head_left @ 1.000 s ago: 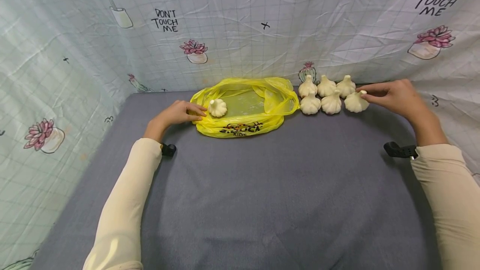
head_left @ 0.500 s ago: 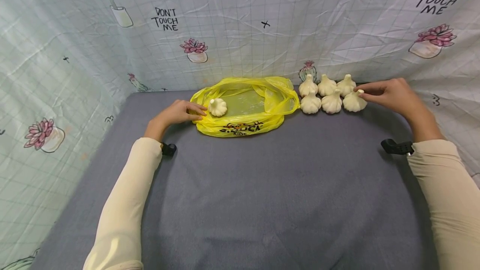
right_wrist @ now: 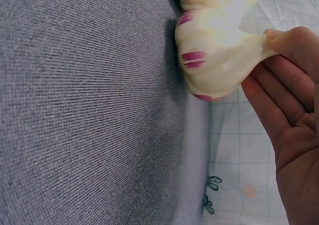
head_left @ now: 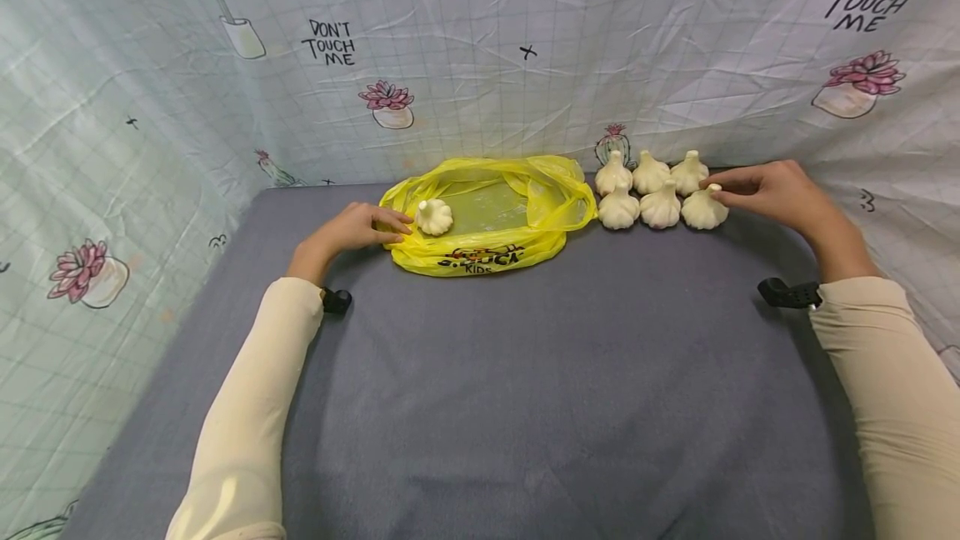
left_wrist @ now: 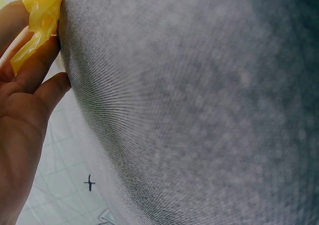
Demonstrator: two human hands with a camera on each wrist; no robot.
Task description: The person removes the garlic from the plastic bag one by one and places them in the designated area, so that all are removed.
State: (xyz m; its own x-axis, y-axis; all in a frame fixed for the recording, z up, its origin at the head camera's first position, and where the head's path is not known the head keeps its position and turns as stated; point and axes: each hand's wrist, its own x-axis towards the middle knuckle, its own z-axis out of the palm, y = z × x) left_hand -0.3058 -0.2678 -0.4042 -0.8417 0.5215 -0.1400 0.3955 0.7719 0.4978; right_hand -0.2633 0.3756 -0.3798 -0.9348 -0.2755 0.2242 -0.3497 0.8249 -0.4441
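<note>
In the head view, my left hand (head_left: 358, 226) holds the left end of a yellow plastic bag (head_left: 480, 261), its film between thumb and fingers in the left wrist view. The bag lies on its base with its mouth spread wide. A garlic bulb (head_left: 433, 217) sits inside, near that hand. My right hand (head_left: 780, 194) pinches the stem of another garlic bulb (right_wrist: 214, 60) between thumb and fingertips. This bulb stands upright at the front right corner of two rows of three bulbs, close beside its front-row neighbour (head_left: 661, 205).
The garlic rows stand just right of the bag, near the back edge of the grey cloth-covered table (head_left: 525, 398). A printed fabric curtain (head_left: 480, 57) hangs behind and along the left side. Each wrist wears a black camera strap.
My right hand has moved a little to the left with its garlic bulb, bringing it up against the front row. The left hand and the bag have stayed where they were.
</note>
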